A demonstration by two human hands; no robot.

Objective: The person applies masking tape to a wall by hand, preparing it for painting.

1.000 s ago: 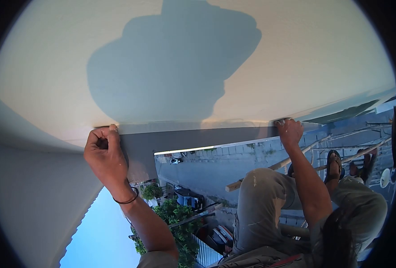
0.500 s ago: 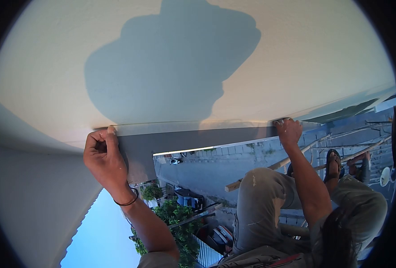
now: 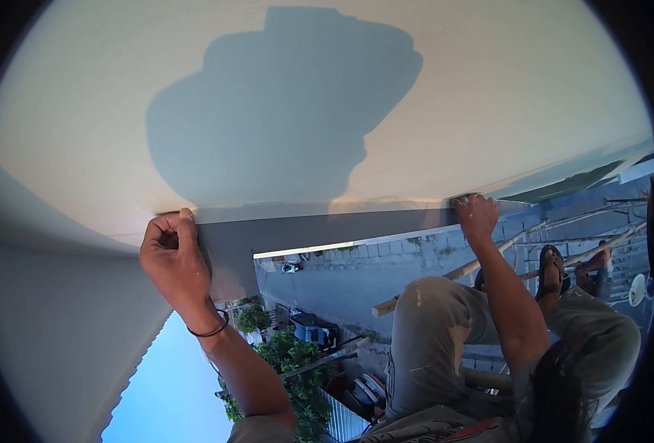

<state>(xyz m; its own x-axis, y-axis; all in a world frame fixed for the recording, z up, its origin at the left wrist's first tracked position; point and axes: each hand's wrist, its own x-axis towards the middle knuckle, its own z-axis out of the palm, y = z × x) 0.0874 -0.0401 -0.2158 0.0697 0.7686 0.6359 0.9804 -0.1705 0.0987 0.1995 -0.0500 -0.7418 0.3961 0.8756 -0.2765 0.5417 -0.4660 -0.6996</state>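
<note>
A pale wall [image 3: 489,96] fills the upper part of the head view, with a head-shaped shadow across it. Along its lower edge runs a thin strip [image 3: 297,212], above a grey ledge face [image 3: 282,235]. My left hand [image 3: 175,251] has its thumb and fingers pinched at the strip's left end; what lies between them is too small to make out. Farther right, my right hand [image 3: 477,215] has its fingers curled over the edge beside the strip's right part, and its fingertips are partly hidden. A dark band circles my left wrist.
Bamboo poles [image 3: 515,277] of a scaffold cross the right side. My bent knees [image 3: 430,325] are below my right hand. Far below lie a street [image 3: 341,292], parked vehicles and a tree [image 3: 293,362]. Another person's limb [image 3: 595,267] shows at the right.
The shadow has shifted slightly down and its outline has changed a little. Both hands have stayed nearly in place. The other person's limb at the right has moved slightly.
</note>
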